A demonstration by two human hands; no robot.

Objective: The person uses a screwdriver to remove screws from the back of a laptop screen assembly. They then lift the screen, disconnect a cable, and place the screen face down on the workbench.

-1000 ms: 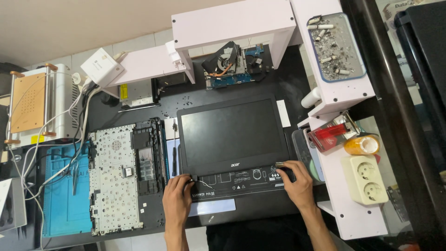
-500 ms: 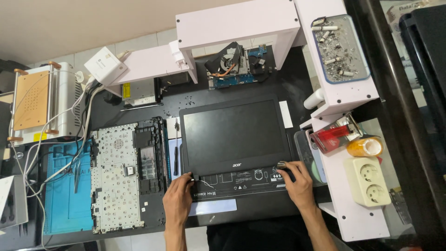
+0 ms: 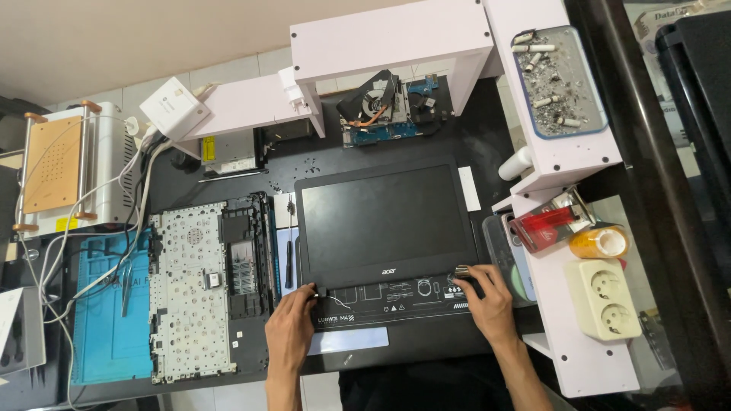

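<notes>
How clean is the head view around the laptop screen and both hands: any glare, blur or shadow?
Head view: even light, sharp focus; the laptop screen is matte dark without glare; left hand and right hand cast soft shadows only; slight wide-angle bending at the edges.

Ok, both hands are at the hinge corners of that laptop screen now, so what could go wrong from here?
1. The left hand and right hand press at the bottom corners of the screen panel; uneven force might twist or crack it.
2. A thin white wire shows by the left hinge; it could get pinched or pulled.
3. The screwdriver lies close beside the panel and may get knocked or scratch it.
</notes>
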